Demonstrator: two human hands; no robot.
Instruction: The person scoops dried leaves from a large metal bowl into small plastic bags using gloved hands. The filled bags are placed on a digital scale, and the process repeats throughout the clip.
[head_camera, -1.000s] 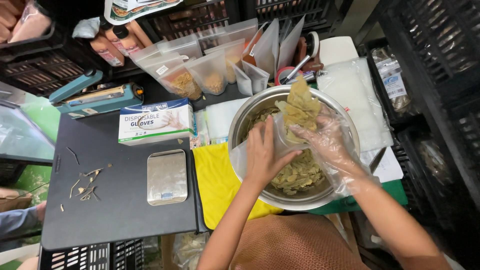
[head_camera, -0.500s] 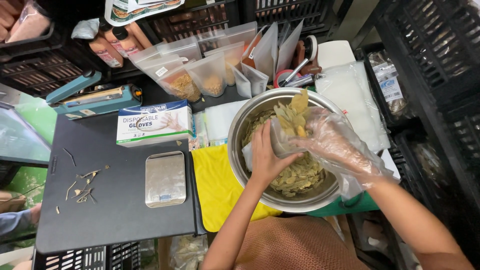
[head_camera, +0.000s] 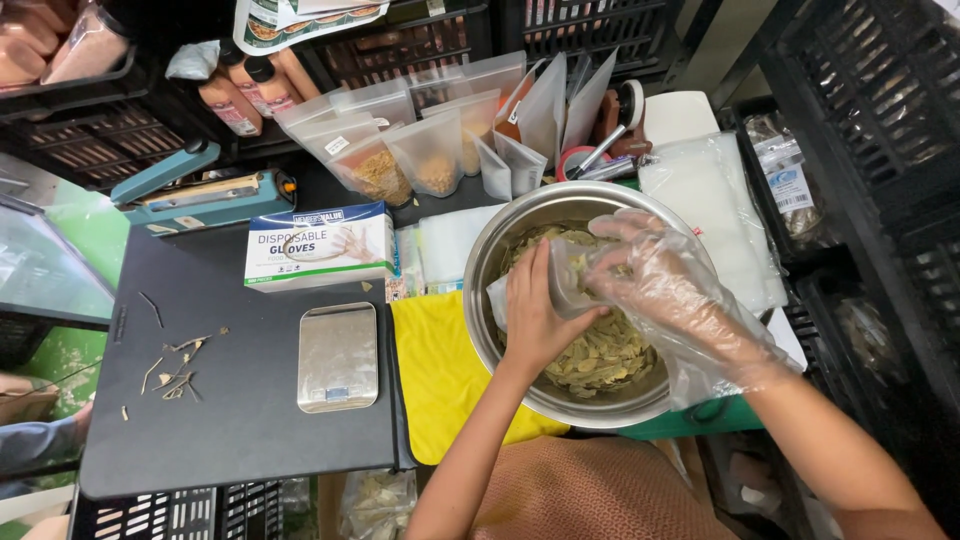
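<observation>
Head view shows the bare left hand (head_camera: 535, 320) gripping a small clear pouch (head_camera: 565, 285) over the steel bowl (head_camera: 500, 250) of dried leaves (head_camera: 610, 350) at centre-right, best kept upright while the gloved right hand (head_camera: 650, 275), fingers loosely curled, stuffs leaves in; scale (head_camera: 338, 357) and glove box (head_camera: 318, 246) sit left, unobstructing.

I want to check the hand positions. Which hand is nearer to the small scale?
Left. The left hand is in the bowl, at its side toward the scale. The gloved right hand is further away.

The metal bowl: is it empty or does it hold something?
Holding something: dried leaves cover the bottom of the metal bowl, under both hands.
</observation>
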